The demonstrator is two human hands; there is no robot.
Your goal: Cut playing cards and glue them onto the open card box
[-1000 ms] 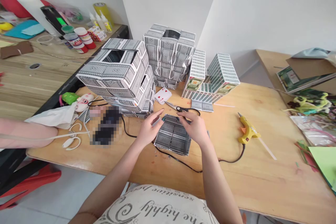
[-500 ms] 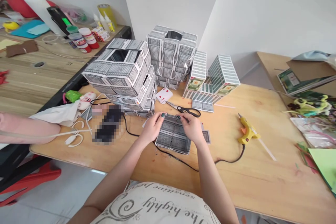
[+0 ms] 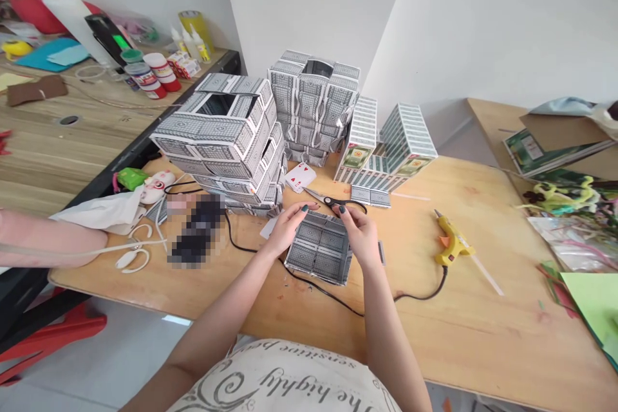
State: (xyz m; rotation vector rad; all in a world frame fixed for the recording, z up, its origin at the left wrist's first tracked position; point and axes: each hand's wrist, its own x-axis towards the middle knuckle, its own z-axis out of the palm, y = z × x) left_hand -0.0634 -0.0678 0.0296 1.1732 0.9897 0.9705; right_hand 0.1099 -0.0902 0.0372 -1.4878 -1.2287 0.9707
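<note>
A shallow open box (image 3: pixel 318 251) made of grey-patterned playing cards lies on the table in front of me. My left hand (image 3: pixel 288 225) grips its far left corner, thumb on the inside and fingers behind the wall. At the far right corner my right hand (image 3: pixel 358 232) pinches the rim in the same way. Just beyond the box are black-handled scissors (image 3: pixel 345 203), two loose playing cards (image 3: pixel 300 176) with red hearts, and a flat card piece (image 3: pixel 370 196). A stacked card structure (image 3: pixel 217 135) stands to the left, with another card structure (image 3: pixel 313 103) behind.
Green card boxes (image 3: pixel 386 154) stand at the back. A yellow glue gun (image 3: pixel 451 241) lies on the right, its black cord running past the box. On the left are a blurred dark object (image 3: pixel 197 232), white rings (image 3: pixel 135 248) and a pink roll (image 3: pixel 43 238).
Both hands have shifted slightly along the box's far rim, my right hand a little outward to the right. The whole view has moved slightly.
</note>
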